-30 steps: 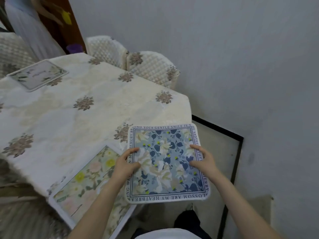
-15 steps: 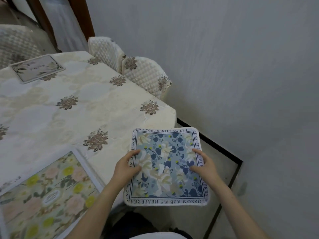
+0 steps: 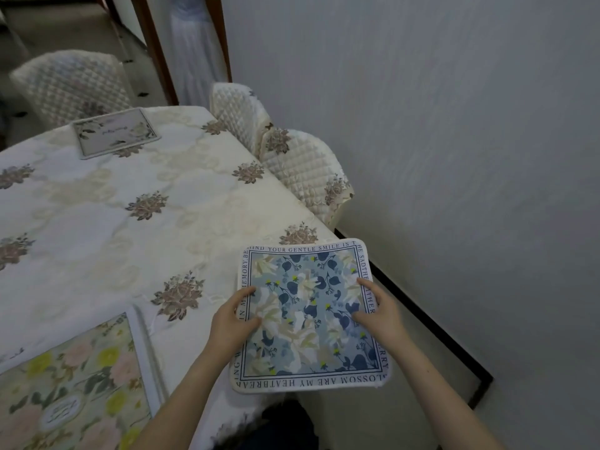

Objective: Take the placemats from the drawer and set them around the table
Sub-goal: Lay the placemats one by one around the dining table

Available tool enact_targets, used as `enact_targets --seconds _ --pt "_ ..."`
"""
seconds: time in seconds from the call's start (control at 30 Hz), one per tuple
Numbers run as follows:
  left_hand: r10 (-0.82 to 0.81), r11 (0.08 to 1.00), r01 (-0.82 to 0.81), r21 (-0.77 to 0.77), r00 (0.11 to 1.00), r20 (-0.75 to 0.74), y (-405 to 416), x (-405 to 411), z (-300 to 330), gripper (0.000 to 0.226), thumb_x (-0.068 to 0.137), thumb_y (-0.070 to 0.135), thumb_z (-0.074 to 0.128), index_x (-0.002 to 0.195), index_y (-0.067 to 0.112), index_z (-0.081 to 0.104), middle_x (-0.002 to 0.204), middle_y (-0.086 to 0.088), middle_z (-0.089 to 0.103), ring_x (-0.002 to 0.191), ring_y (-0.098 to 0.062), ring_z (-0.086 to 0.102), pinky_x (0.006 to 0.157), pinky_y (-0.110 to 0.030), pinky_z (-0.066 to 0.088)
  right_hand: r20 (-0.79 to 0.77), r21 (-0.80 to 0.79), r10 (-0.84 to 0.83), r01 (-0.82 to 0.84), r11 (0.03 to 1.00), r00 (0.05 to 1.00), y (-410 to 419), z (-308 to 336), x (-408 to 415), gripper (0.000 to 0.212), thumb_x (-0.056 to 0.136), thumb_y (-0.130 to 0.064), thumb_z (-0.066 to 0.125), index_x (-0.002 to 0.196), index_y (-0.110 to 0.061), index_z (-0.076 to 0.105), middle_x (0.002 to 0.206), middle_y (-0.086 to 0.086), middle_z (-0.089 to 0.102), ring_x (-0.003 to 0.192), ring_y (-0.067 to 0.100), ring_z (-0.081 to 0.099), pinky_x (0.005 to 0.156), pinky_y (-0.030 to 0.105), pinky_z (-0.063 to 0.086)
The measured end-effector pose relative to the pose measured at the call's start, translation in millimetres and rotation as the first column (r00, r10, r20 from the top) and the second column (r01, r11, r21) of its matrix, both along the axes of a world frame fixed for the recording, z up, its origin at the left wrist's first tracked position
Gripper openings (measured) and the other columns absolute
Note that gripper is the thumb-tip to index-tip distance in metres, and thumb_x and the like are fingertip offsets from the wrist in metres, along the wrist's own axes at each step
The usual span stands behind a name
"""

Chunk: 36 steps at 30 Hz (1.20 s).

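Both hands hold one blue floral placemat [image 3: 310, 315] at the 5 o'clock part of the head view. The left hand [image 3: 232, 321] grips the placemat's left edge: thumb curled onto the printed top face, the other fingers out of sight beneath it. The right hand [image 3: 378, 311] grips the right edge in the same manner, thumb and forefinger lying on the printed border, the remaining fingers hidden under the mat. Neither hand is spread flat; each pinches the mat between thumb and underside fingers.

The blue placemat is square with rounded corners and a lettered border. It is held roughly level over the near right corner of the counter [image 3: 97, 222]. Its left part overlaps the counter's cloth; its right part projects past the counter edge above the floor. Whether it touches the cloth cannot be told.

A second placemat with yellow and pink flowers [image 3: 74, 388] lies flat on the counter at 7 o'clock, well apart from the blue one. A third, pale placemat [image 3: 115, 133] lies flat at the far end of the counter at 11 o'clock.

Two quilted chair backs [image 3: 292, 164] stand beside the counter's right edge at 1 o'clock, near the grey wall [image 3: 454, 157]. Another quilted chair [image 3: 69, 84] stands behind the far end at 11 o'clock.
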<state>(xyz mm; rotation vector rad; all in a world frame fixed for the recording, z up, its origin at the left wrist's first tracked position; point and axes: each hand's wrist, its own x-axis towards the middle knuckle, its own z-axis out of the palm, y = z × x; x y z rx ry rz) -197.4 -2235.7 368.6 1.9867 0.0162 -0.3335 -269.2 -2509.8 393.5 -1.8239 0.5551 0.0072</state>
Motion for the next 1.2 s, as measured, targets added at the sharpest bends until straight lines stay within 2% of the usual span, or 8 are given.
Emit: enact_targets --seconds 0.1,0.23,0.4,0.6,0.77,0.9,1.1,1.2 --pt "0.042 0.999 -0.042 -0.032 0.999 0.002 -10 34 -4 0.057 0.080 -0.004 0.066 0.130 0.020 0.056 0.137 0.001 0.051 0.109 -0.007 0.053 0.082 -0.021 0.046 -0.011 -0.035 0.020 -0.020 0.999 1.000 -9 4 43 0.064 0.081 0.011 0.063 0.135 -0.019 0.049 0.140 0.004 0.045 0.076 -0.011 0.061 0.054 0.016 0.053" --pt "0.115 0.990 -0.117 -0.080 0.993 -0.029 -14 67 -8 0.057 0.081 -0.006 0.063 0.130 0.022 0.055 0.138 0.002 0.048 0.043 -0.005 0.049 0.046 -0.016 0.044 -0.029 -0.071 0.095 -0.096 0.993 0.995 -16 11 97 0.064 0.081 0.011 0.062 0.136 -0.018 0.049 0.145 0.003 0.042 0.082 -0.012 0.052 0.057 0.009 0.049" --pt "0.209 0.976 -0.210 -0.053 0.978 -0.029 -12 103 -1 0.058 0.081 -0.005 0.063 0.130 0.024 0.055 0.139 0.003 0.048 0.051 -0.008 0.056 0.048 -0.015 0.047 -0.049 -0.113 0.208 -0.212 0.971 0.977 -15 16 159 0.064 0.082 0.009 0.063 0.138 -0.019 0.047 0.148 0.002 0.039 0.096 0.006 0.059 0.057 0.010 0.050" --pt "0.326 0.945 -0.326 -0.007 0.944 -0.044 -13 138 -4 0.058 0.081 -0.003 0.064 0.131 0.023 0.054 0.142 0.002 0.047 0.111 -0.052 0.052 0.087 -0.049 0.051 -0.082 -0.122 0.312 -0.321 0.939 0.946 -12 8 238 0.063 0.080 0.009 0.064 0.134 -0.022 0.051 0.145 0.002 0.043 0.058 0.012 0.060 0.044 0.018 0.044" --pt "0.419 0.908 -0.419 0.019 0.907 -0.032 -19 171 -12 0.055 0.081 -0.003 0.065 0.130 0.020 0.054 0.131 0.009 0.048 0.115 -0.046 0.052 0.088 -0.045 0.051 -0.098 -0.121 0.399 -0.409 0.905 0.912 -13 -7 306 0.061 0.081 0.008 0.064 0.133 -0.021 0.052 0.147 0.002 0.041 0.102 0.041 0.060 0.062 0.036 0.057" --pt "0.491 0.870 -0.487 0.076 0.869 -0.053 -24 203 -25 0.056 0.081 -0.005 0.065 0.130 0.020 0.055 0.137 0.002 0.050 0.086 -0.030 0.065 0.053 -0.015 0.048 -0.137 -0.120 0.444 -0.459 0.880 0.886 -12 -21 354 0.061 0.081 0.007 0.066 0.133 -0.021 0.052 0.148 0.002 0.040 0.105 0.044 0.058 0.067 0.039 0.056" --pt "0.547 0.836 -0.540 0.097 0.834 -0.073 -35 252 -48 0.055 0.080 -0.004 0.065 0.129 0.019 0.055 0.129 0.004 0.052 0.074 0.002 0.054 0.058 -0.010 0.048 -0.168 -0.085 0.519 -0.537 0.839 0.838 -17 -47 424 0.063 0.080 0.008 0.066 0.133 -0.023 0.050 0.144 0.006 0.044 0.086 0.046 0.063 0.059 0.045 0.055" --pt "0.575 0.817 -0.569 0.090 0.815 -0.070 -38 264 -62 0.057 0.078 -0.006 0.064 0.129 0.017 0.056 0.129 0.001 0.055 0.105 -0.016 0.059 0.078 -0.019 0.049 -0.172 -0.080 0.526 -0.544 0.835 0.833 -14 -57 440 0.063 0.080 0.008 0.066 0.135 -0.017 0.050 0.128 0.006 0.053 0.109 0.048 0.052 0.078 0.048 0.052"
